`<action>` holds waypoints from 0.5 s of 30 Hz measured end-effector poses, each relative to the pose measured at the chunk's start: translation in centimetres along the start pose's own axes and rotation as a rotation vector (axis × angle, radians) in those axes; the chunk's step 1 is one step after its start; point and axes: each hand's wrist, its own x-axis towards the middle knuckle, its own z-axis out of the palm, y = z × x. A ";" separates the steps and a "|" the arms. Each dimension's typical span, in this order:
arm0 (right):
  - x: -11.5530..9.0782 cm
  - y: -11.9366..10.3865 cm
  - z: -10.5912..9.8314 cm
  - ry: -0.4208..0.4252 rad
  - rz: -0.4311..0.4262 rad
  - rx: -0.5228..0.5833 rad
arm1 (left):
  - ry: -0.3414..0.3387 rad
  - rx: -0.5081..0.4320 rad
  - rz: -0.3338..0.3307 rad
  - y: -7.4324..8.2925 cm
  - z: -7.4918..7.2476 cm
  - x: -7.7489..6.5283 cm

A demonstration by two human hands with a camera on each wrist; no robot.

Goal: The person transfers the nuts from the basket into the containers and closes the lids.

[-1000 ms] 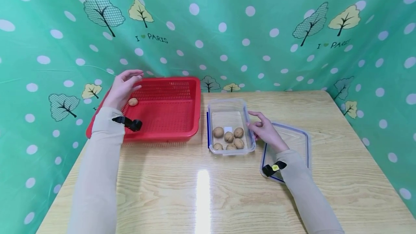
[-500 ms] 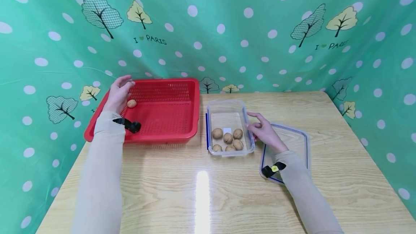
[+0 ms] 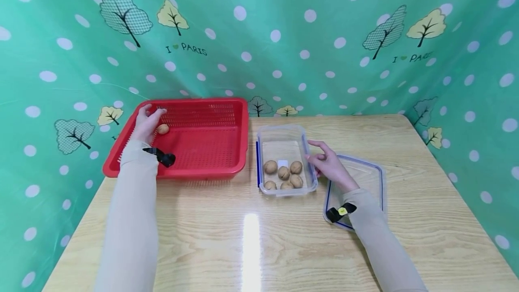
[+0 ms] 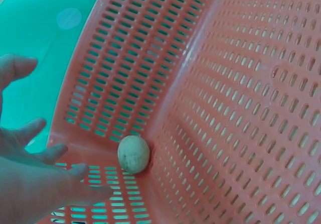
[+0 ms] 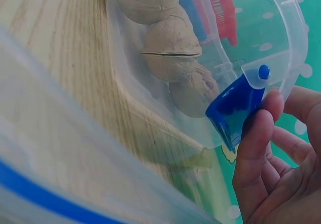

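Note:
My left hand [image 3: 145, 124] reaches in at the left end of the red plastic basket [image 3: 202, 145], its fingers spread and loosely bent, holding nothing. A single walnut [image 4: 133, 154] lies in the basket's corner, a short way from the fingertips in the left wrist view. My right hand [image 3: 330, 166] holds the right side of the clear food container [image 3: 279, 145]. In the right wrist view its fingertips sit on the blue latch [image 5: 235, 108] and rim. Several walnuts [image 3: 284, 173] lie together at the near end of the container.
The clear lid [image 3: 365, 177] with a blue seal lies on the wooden table [image 3: 202, 238], partly under my right wrist. A green patterned curtain [image 3: 251, 35] hangs behind and at both sides. The basket stands left of the container.
My left hand has come down from above the basket's back rim into its left end, beside the walnut. The right hand stays at the container's side.

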 end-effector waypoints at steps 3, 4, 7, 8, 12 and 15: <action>0.0 0.0 -0.1 0.004 0.004 -0.002 | -0.008 0.041 -0.005 -0.1 0.1 0.2; 0.0 0.0 -0.1 0.004 0.003 -0.005 | -0.010 0.066 -0.004 -0.2 0.1 0.2; -0.1 -0.2 -0.1 -0.001 0.000 -0.002 | -0.017 0.135 -0.009 -0.4 -0.1 0.4; -0.1 -0.2 -0.1 -0.001 0.002 0.002 | -0.024 0.148 -0.012 -0.5 -0.2 0.4; -0.2 -0.3 0.0 -0.007 0.001 0.013 | -0.073 0.183 -0.034 -0.7 -0.6 0.5; -0.2 -0.3 0.0 -0.003 -0.002 0.011 | -0.156 0.219 -0.056 -0.8 -0.9 0.6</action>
